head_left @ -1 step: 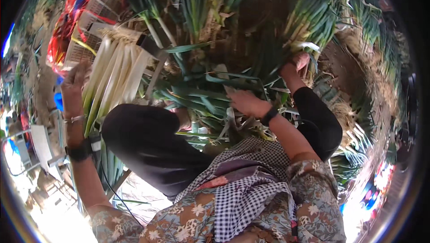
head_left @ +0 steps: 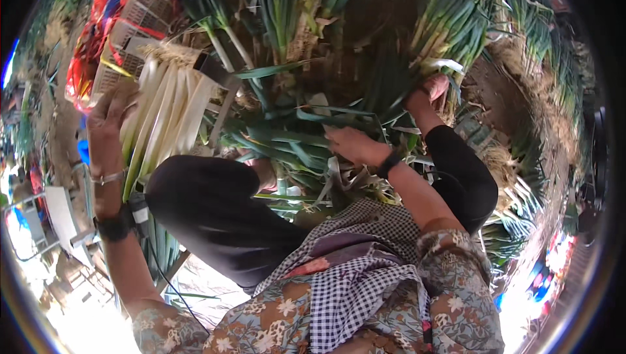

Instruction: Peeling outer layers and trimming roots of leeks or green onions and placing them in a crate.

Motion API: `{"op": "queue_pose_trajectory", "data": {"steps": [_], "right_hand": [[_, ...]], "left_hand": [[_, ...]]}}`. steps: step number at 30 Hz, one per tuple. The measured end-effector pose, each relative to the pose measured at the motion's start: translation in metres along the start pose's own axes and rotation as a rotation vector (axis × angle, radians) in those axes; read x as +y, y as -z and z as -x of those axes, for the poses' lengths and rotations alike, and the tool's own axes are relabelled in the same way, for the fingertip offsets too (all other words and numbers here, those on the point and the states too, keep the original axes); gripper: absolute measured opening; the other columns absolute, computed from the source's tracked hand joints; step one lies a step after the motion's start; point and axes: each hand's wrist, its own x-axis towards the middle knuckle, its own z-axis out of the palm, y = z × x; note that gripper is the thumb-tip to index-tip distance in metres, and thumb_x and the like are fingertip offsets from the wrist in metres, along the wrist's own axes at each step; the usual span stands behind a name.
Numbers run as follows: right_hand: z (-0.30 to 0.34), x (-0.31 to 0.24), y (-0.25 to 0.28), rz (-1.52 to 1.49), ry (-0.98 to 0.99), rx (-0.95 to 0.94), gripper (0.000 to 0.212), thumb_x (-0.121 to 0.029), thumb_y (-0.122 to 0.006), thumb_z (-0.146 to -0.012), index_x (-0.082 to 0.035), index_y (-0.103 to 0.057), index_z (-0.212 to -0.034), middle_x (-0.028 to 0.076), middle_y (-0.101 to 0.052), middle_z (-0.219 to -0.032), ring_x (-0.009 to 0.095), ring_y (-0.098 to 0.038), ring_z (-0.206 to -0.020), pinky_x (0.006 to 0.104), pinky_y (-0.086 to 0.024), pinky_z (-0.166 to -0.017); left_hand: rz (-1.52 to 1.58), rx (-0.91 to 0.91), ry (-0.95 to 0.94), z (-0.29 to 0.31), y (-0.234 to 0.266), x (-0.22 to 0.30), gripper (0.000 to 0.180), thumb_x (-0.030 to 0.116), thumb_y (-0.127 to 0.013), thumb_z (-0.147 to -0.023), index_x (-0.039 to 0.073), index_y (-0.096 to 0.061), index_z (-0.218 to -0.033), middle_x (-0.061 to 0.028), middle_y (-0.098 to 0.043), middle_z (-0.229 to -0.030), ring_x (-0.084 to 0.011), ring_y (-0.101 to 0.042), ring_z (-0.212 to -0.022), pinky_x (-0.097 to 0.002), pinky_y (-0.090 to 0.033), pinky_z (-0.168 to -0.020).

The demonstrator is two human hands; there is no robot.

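Note:
On the left, a row of leeks (head_left: 163,103) lies side by side, with white stalks and roots at the far end. My left hand (head_left: 112,109) is beside their outer edge, below a yellow strip (head_left: 116,67). Its fingers are extended and slightly bent toward the stalks, and I see nothing held in them. My right hand (head_left: 354,145) rests low over a heap of loose green leek leaves (head_left: 293,142) in front of me. Those fingers are curled; what they grip, if anything, is hidden.
A woven basket (head_left: 140,18) with red plastic strips stands at the far left. Bundles of leeks (head_left: 450,21) stand at the far right, with more (head_left: 287,15) at the far middle. My bent knee (head_left: 202,184) separates my hands. Rooted stalks (head_left: 515,191) lie at the right.
The fingers of my left hand have bent a little toward the stalks. My right hand has shifted slightly left and away from me over the leaves.

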Motion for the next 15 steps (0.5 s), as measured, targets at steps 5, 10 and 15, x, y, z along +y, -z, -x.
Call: {"op": "queue_pose_trajectory", "data": {"steps": [5,10,15], "right_hand": [[-0.07,0.039,-0.003,-0.546,-0.031,0.128,0.023,-0.023,-0.058,-0.091,0.0,-0.058,-0.096,0.017,-0.062,-0.088,0.032,-0.059,-0.081,0.0411,-0.048,-0.07],[-0.129,0.091,0.003,-1.165,-0.169,0.5,0.024,-0.023,-0.046,-0.1,-0.003,-0.059,-0.095,0.005,-0.057,-0.083,0.018,-0.053,-0.074,0.0366,-0.047,-0.069],[-0.167,0.165,-0.005,-0.22,-0.63,0.554,0.035,-0.029,-0.044,-0.099,-0.005,-0.051,-0.123,0.021,-0.055,-0.11,0.037,-0.053,-0.1,0.0505,-0.05,-0.083]], "left_hand": [[0.545,-0.164,-0.05,0.007,-0.153,0.11,0.03,0.019,-0.054,-0.095,-0.002,-0.062,-0.114,-0.0138,-0.067,-0.108,-0.0214,-0.064,-0.101,-0.0316,-0.05,-0.089],[0.565,-0.304,0.098,-0.002,-0.2,0.101,0.033,0.021,-0.049,-0.097,-0.004,-0.056,-0.117,-0.0191,-0.063,-0.113,-0.0267,-0.06,-0.109,-0.0375,-0.046,-0.095],[0.578,-0.268,0.342,-0.012,-0.209,0.083,0.027,0.019,-0.052,-0.096,-0.006,-0.059,-0.105,-0.0166,-0.066,-0.098,-0.0228,-0.065,-0.095,-0.0324,-0.049,-0.088]]}}
